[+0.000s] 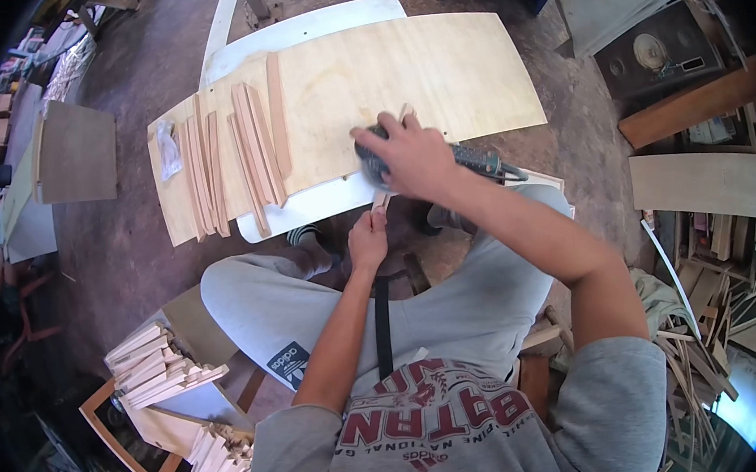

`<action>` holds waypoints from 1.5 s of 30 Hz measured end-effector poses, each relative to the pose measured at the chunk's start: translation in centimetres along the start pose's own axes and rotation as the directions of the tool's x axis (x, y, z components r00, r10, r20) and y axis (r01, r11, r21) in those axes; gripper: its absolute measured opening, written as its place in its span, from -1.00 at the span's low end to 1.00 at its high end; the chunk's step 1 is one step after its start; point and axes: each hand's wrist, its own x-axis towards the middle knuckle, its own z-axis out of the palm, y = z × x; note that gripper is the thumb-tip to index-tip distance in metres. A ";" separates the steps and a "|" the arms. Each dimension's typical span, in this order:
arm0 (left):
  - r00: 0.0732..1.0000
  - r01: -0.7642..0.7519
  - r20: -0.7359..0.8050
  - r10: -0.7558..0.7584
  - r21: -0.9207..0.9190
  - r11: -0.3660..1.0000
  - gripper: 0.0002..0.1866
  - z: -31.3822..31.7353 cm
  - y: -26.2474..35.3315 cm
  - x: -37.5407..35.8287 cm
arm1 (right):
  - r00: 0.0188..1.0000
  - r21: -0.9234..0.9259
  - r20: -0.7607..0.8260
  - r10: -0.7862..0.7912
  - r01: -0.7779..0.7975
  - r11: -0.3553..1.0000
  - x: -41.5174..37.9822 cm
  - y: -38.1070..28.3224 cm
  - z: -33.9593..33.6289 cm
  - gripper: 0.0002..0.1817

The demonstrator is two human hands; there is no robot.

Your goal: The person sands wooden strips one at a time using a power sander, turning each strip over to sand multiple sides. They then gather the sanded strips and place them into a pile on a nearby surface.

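My right hand (416, 156) is wrapped over the top of a dark power sander (369, 158), whose body and cord trail off to the right. The sander rests over a narrow wood strip (381, 201) at the near edge of a plywood board (435, 69). Closer to my lap, my left hand (368, 240) grips the near end of that strip. A short bit of wood shows beyond my right fingers. Most of the strip is hidden under the sander and hand. On the board's left part lie several loose wood strips (253, 143) and a small clear plastic bag (169, 151).
A white tabletop (304, 208) sits beneath the plywood. Stacked wood pieces (151, 364) lie at my lower left, near an orange-brown frame (97, 413). To the right are a speaker panel (650, 52), a wooden plank (690, 105) and heaped scrap sticks (689, 398).
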 end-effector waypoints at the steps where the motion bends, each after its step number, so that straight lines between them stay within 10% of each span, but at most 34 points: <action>1: 1.000 0.000 0.002 0.000 0.016 1.000 -0.47 -0.1 -0.1 0.1 | 0.999 -0.027 0.014 0.047 -0.047 0.999 0.9 1.0 0.0 -0.14; 8: 0.999 -0.039 0.018 0.039 0.017 0.999 -0.44 -0.1 -0.4 0.5 | 0.969 -0.111 -0.041 0.245 -0.248 0.962 6.5 7.5 -1.5 -0.18; 17: 0.998 -0.044 0.036 0.043 0.032 0.998 -0.42 0.0 -1.8 -0.1 | 0.992 0.008 0.107 -0.069 0.068 0.998 0.5 0.1 -0.1 -0.13; 25: 0.998 -0.020 0.062 0.013 0.098 0.995 -0.41 -3.0 -0.9 0.5 | 0.906 -0.064 -0.064 0.418 -0.422 0.905 6.6 14.3 -1.8 -0.14; 28: 0.925 0.299 0.361 -0.120 -0.492 0.818 -0.38 -3.8 -1.8 1.3 | 0.855 -0.110 -0.114 0.506 -0.517 0.849 5.8 18.2 -0.9 -0.12; 31: 0.848 0.410 0.497 -0.187 -0.389 0.825 -0.34 -3.7 0.7 1.7 | 0.793 -0.009 -0.127 0.596 -0.602 0.798 3.6 18.7 -0.4 -0.13; 34: 0.883 0.060 0.440 -0.163 0.239 0.969 -0.36 -6.1 3.7 3.7 | 0.814 -0.032 -0.133 0.566 -0.574 0.818 2.1 18.0 -0.5 -0.14; 36: 0.980 -0.146 -0.048 0.194 0.492 0.858 -0.63 -6.3 5.0 4.9 | 0.823 -0.032 -0.162 0.544 -0.555 0.831 1.8 17.5 -0.2 -0.17; 37: 0.788 -0.434 -0.220 0.575 0.463 0.772 -0.68 -6.4 3.7 6.5 | 0.822 -0.029 -0.167 0.545 -0.557 0.830 1.6 17.1 -0.1 -0.17; 45: 0.637 -0.610 0.386 0.667 0.781 0.130 -0.70 -12.5 7.6 12.3 | 0.809 -0.018 -0.133 0.572 -0.579 0.815 0.9 16.6 -0.6 -0.13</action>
